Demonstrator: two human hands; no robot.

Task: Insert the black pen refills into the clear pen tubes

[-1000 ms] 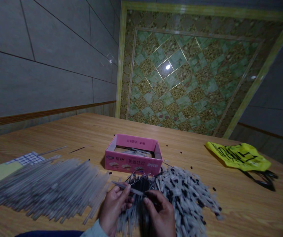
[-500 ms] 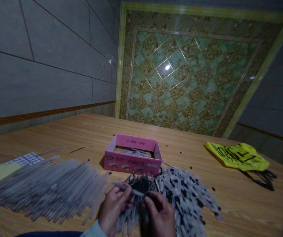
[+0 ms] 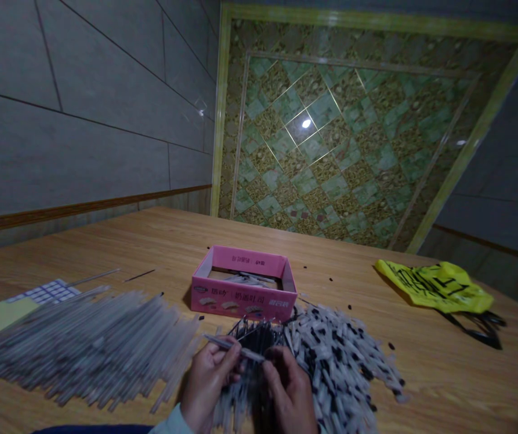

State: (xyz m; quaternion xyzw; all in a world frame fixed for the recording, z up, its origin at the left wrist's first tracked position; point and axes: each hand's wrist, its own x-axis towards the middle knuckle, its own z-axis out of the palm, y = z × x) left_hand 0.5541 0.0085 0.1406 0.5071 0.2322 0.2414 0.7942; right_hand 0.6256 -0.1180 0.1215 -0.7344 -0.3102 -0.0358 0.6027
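My left hand (image 3: 211,377) pinches a slim, translucent, pen-like tube (image 3: 250,354) between thumb and fingers, its far tip pointing up and left. At the tube's right end, my right hand (image 3: 288,386) is closed with thumb and fingertips pressed together; the tube's end disappears between them. Beneath and behind the hands lies a bunch of thin black sticks (image 3: 259,331) with clear parts. Close by on the right is a heap of short translucent caps (image 3: 331,349) mixed with small black pieces. Left of my hands spreads a pile of long clear thin tubes (image 3: 91,343).
A pink open box (image 3: 241,299) holding some slim pieces stands just beyond the hands. At the right lies a yellow bag (image 3: 437,286) with black handles. A pale yellow sheet (image 3: 1,319) and checked cloth or paper (image 3: 46,292) are at the left. Tiny black bits dot the wooden table (image 3: 335,247).
My right hand has shifted slightly left and its fingers have turned a little at the tube's end. The left hand and tube are almost where they were.
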